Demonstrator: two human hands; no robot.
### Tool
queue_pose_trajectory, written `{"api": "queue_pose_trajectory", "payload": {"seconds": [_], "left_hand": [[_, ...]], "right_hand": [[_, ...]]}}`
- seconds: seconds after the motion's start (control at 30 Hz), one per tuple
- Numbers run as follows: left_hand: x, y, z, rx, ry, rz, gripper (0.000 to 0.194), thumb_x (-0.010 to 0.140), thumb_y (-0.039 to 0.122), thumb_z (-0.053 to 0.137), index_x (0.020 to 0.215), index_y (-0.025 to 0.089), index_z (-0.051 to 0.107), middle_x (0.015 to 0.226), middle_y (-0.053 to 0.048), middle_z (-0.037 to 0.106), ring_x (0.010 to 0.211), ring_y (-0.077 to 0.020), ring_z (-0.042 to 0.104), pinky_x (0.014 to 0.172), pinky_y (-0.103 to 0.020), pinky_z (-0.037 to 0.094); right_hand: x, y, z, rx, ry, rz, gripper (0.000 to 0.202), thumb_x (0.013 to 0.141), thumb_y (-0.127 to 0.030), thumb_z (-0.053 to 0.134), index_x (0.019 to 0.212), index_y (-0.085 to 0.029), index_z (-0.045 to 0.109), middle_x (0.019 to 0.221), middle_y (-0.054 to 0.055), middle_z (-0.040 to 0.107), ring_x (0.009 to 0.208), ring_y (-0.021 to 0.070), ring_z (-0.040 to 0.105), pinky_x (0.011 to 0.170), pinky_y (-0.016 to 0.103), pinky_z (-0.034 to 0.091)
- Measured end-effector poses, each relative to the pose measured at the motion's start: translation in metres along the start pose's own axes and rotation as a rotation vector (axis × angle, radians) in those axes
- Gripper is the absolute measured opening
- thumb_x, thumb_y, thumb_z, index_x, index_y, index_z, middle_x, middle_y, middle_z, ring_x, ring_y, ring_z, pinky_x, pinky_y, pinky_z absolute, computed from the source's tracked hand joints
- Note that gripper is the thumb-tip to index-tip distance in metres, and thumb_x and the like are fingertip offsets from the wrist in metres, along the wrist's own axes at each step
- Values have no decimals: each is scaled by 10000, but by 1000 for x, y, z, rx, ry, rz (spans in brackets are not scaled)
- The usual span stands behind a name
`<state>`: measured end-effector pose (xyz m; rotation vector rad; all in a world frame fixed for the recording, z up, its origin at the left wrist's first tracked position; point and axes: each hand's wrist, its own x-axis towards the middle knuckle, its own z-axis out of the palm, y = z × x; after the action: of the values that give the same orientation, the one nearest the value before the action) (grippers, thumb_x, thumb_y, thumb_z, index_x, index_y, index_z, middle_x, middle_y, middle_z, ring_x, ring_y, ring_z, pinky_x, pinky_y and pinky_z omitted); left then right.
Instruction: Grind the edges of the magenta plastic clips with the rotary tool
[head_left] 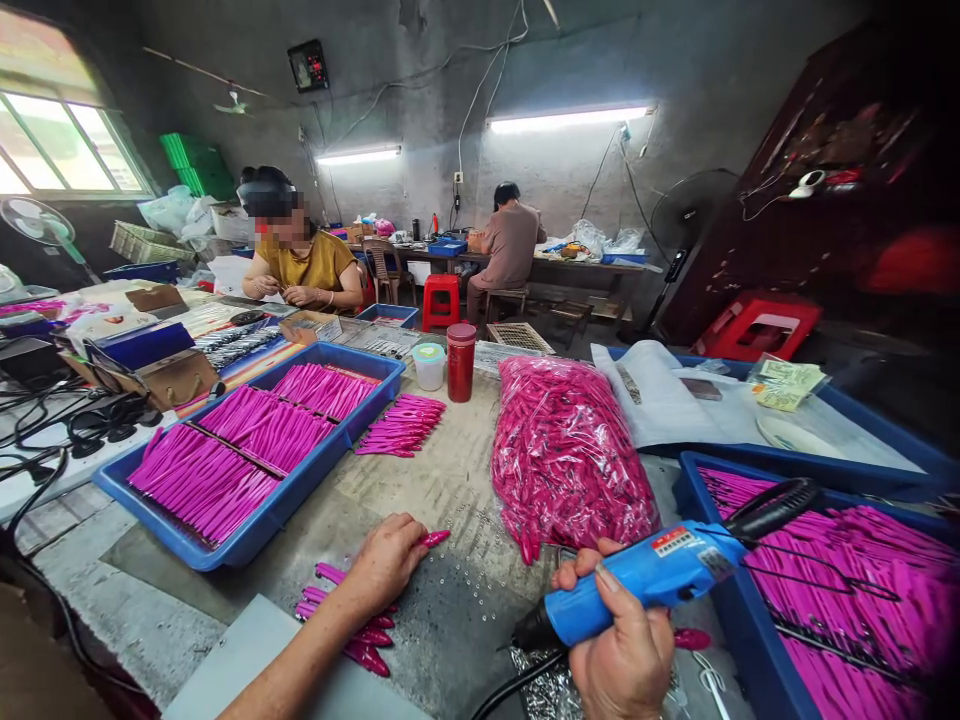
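Observation:
My left hand (390,555) rests low over the table, its fingers closed on a glossy pink tapered piece (436,538) whose pointed end sticks out to the right. Under and beside that wrist lie several similar pink pieces (367,657), partly hidden by my forearm. My right hand (626,640) grips a blue corded power tool (630,590) with black ends; one black end points down-left, above a heap of small metal parts (551,690). Tiny rings (480,590) are scattered on the tabletop between my hands.
A blue tray (259,540) of pink strips stands left; another blue tray (724,620) stands right. A clear bag of pink pieces (574,450), a red jar (460,365) and a small tub (428,368) stand ahead. Two people sit beyond. A black cable (517,685) crosses the front.

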<state>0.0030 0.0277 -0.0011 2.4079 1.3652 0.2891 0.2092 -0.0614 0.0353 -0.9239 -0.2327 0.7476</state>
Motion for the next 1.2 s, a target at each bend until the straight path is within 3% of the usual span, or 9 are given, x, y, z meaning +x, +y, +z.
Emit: {"api": "queue_pose_trajectory", "payload": {"seconds": [0.9, 1.2], "left_hand": [[6, 7, -2, -59, -24, -146, 95, 776, 201, 522, 752, 188, 613, 780, -17, 609, 781, -154, 552, 698, -235, 398], [4, 5, -5, -102, -12, -121, 150, 812, 222, 468, 782, 184, 610, 807, -29, 615, 802, -160, 560, 723, -244, 417]], "right_hand": [[-2, 0, 1, 3, -19, -8, 353, 582, -316, 687, 863, -187, 517, 614, -25, 559, 501, 154, 535, 492, 298, 426], [-1, 0, 3, 14, -19, 4, 368, 566, -321, 688, 859, -183, 515, 608, -29, 554, 492, 139, 533, 484, 268, 416]]}}
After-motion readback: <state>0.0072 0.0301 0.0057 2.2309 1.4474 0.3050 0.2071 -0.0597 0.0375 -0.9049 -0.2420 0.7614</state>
